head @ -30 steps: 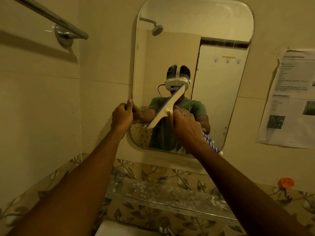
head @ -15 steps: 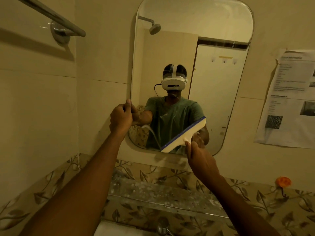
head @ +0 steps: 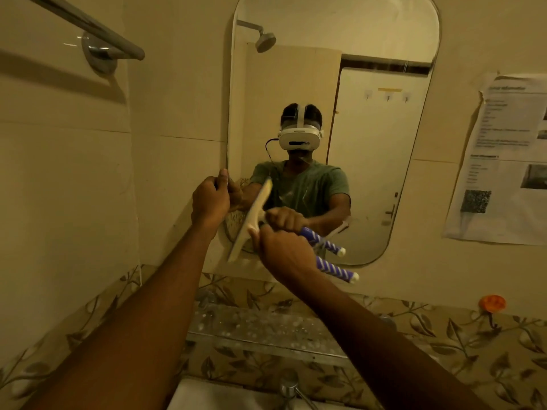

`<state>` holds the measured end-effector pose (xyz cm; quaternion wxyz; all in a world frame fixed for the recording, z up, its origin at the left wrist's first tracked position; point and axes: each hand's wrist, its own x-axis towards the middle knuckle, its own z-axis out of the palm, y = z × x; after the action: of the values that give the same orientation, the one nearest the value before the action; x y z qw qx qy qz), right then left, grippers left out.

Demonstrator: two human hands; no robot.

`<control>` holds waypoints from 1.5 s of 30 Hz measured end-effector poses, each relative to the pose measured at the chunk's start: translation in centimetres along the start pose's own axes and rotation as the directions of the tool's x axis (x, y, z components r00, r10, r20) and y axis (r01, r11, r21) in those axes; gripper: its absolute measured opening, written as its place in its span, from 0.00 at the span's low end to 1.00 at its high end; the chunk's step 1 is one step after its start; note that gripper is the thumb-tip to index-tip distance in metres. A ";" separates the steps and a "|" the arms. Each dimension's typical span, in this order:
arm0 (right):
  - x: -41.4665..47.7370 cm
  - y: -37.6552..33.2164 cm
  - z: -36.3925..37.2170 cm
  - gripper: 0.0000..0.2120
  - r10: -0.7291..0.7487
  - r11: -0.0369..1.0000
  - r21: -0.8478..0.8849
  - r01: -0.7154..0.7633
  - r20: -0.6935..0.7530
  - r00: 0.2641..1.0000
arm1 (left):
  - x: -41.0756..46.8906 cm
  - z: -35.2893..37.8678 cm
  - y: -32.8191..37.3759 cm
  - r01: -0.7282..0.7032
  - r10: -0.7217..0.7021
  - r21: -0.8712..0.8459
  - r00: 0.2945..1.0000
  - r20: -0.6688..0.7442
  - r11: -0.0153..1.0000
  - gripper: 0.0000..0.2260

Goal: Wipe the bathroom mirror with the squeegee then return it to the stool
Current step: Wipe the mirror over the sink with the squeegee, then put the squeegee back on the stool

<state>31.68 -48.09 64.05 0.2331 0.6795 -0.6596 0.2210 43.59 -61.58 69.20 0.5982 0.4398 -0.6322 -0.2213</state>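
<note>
- Cream tiled wall (head: 177, 84) fills the view, with a leaf-patterned tile border (head: 444, 335) running along its foot from 8 o'clock to 4 o'clock.
- Tall round-cornered wall mirror (head: 325, 25) hangs at 12 o'clock; it reflects a person in a green T-shirt wearing a white headset, a shower head and a pale door.
- Printed paper notice (head: 503, 161) is stuck to the wall at 3 o'clock, well apart from the mirror's right rim.
- Frosted, speckled glass shelf (head: 266, 327) sits under the mirror at 6 o'clock, and the rim of a white basin (head: 204, 395) shows below it.
- Chrome towel rail (head: 88, 23) slants across the 10 o'clock corner on a round wall mount.
- Squeegee (head: 250, 223) – cream blade, purple-and-white striped handle – lies against the mirror's lower left, just left of centre. Its blade stands steeply, the top end tipped toward 1 o'clock, and its handle points toward 4 o'clock.
- Right hand (head: 281, 253) grasps the squeegee where the handle meets the blade, fingers wrapped round it.
- Left hand (head: 210, 202) is clenched on the mirror's left rim at 9 o'clock of centre, thumb upright along the edge – just beside the blade's upper end, not touching it.
- Chrome tap (head: 288, 386) stands at 6 o'clock by the basin.
- Small orange wall hook (head: 492, 303) sits at 4 o'clock on the border tiles.
</note>
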 end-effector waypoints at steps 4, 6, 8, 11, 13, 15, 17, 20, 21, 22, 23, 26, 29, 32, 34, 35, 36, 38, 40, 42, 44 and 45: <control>1.6 -0.9 0.1 0.23 0.019 1.000 -0.009 -0.019 0.016 1.000 | 0.0 -0.1 -0.1 0.003 -0.003 -0.008 1.000 0.009 1.000 0.17; 0.8 0.2 -0.1 0.23 0.004 1.000 0.009 -0.004 0.048 0.999 | -0.1 -0.1 -0.1 0.012 -0.012 -0.011 1.000 0.011 1.000 0.17; -0.1 1.8 -0.2 0.24 -0.011 1.000 -0.022 0.012 0.058 0.998 | 0.0 -0.1 0.0 0.022 -0.022 -0.009 1.000 0.008 1.000 0.18; -1.4 4.5 -0.1 0.25 -0.006 0.996 -0.088 0.012 0.068 0.998 | -0.1 0.0 0.1 0.033 -0.033 -0.009 0.999 -0.006 0.999 0.18; -2.1 6.1 0.1 0.25 0.004 0.995 -0.103 0.004 0.077 0.997 | -0.3 0.1 0.2 0.034 -0.034 -0.013 0.999 -0.023 0.999 0.18; -2.8 7.3 0.4 0.26 0.007 0.994 -0.108 0.001 0.076 0.997 | -0.5 0.2 0.2 0.026 -0.027 -0.004 0.999 -0.041 1.000 0.18; -3.4 8.5 0.6 0.28 0.013 0.995 -0.102 -0.005 0.072 0.997 | -0.6 0.3 0.3 0.020 -0.020 0.000 0.998 -0.059 1.000 0.18; -4.6 10.6 0.8 0.29 0.038 0.992 -0.121 -0.028 0.075 0.996 | -0.8 0.5 0.3 0.027 -0.028 -0.010 0.996 -0.089 1.000 0.18; -5.2 11.4 0.8 0.29 0.043 0.988 -0.150 -0.033 0.067 0.997 | -0.9 0.6 0.3 0.030 -0.031 -0.013 0.995 -0.100 0.999 0.18; -5.8 12.2 0.8 0.29 0.044 0.982 -0.188 -0.035 0.043 0.998 | -1.0 0.7 0.3 0.032 -0.034 -0.014 0.993 -0.111 0.999 0.18; -6.5 13.0 0.6 0.30 0.044 0.974 -0.223 -0.039 0.018 0.999 | -1.1 0.8 0.3 0.034 -0.035 -0.014 0.992 -0.121 0.999 0.18; -8.3 14.9 0.3 0.33 0.056 0.963 -0.267 -0.046 0.031 0.998 | -1.2 1.0 0.3 0.039 -0.040 -0.012 0.988 -0.149 0.999 0.19; -9.3 15.8 0.0 0.27 0.110 0.955 -0.282 -0.089 0.062 0.992 | -1.3 1.2 0.3 0.047 -0.047 -0.007 0.984 -0.170 0.999 0.19; -9.8 16.6 0.2 0.25 0.152 0.949 -0.289 -0.123 0.082 0.985 | -1.5 1.2 0.2 0.052 -0.052 -0.004 0.983 -0.174 0.999 0.19; -10.3 17.4 0.4 0.25 0.179 0.955 -0.255 -0.150 0.093 0.980 | -1.6 1.2 0.0 0.067 -0.067 -0.001 0.983 -0.172 0.998 0.19; -10.7 17.8 0.4 0.26 0.190 0.957 -0.239 -0.162 0.095 0.977 | -1.8 1.2 0.0 0.076 -0.076 -0.003 0.982 -0.172 0.997 0.19; -11.2 18.2 0.4 0.27 0.202 0.957 -0.230 -0.174 0.101 0.974 | -1.9 1.2 0.0 0.083 -0.082 -0.003 0.981 -0.173 0.997 0.20; -12.1 18.9 0.3 0.28 0.224 0.954 -0.230 -0.192 0.122 0.967 | -2.1 1.3 0.1 0.093 -0.092 -0.004 0.979 -0.182 0.996 0.21; -12.8 19.6 0.2 0.25 0.246 0.950 -0.232 -0.211 0.135 0.960 | -2.4 1.3 0.3 0.102 -0.101 -0.007 0.976 -0.192 0.995 0.23; -13.5 20.0 0.1 0.24 0.268 0.946 -0.224 -0.232 0.144 0.953 | -2.7 1.4 0.4 0.109 -0.110 -0.014 0.973 -0.204 0.994 0.23; -14.3 20.2 -0.2 0.22 0.290 0.942 -0.218 -0.255 0.148 0.945 | -3.1 1.4 0.3 0.113 -0.113 -0.015 0.972 -0.207 0.994 0.23; -14.8 20.3 -0.3 0.21 0.305 0.938 -0.220 -0.269 0.154 0.940 | -3.3 1.4 0.2 0.113 -0.113 -0.011 0.972 -0.208 0.993 0.23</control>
<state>10.95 -36.58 55.78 0.2012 0.5671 -0.7892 0.1226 41.91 -59.09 67.21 0.6472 0.4963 -0.5401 -0.2074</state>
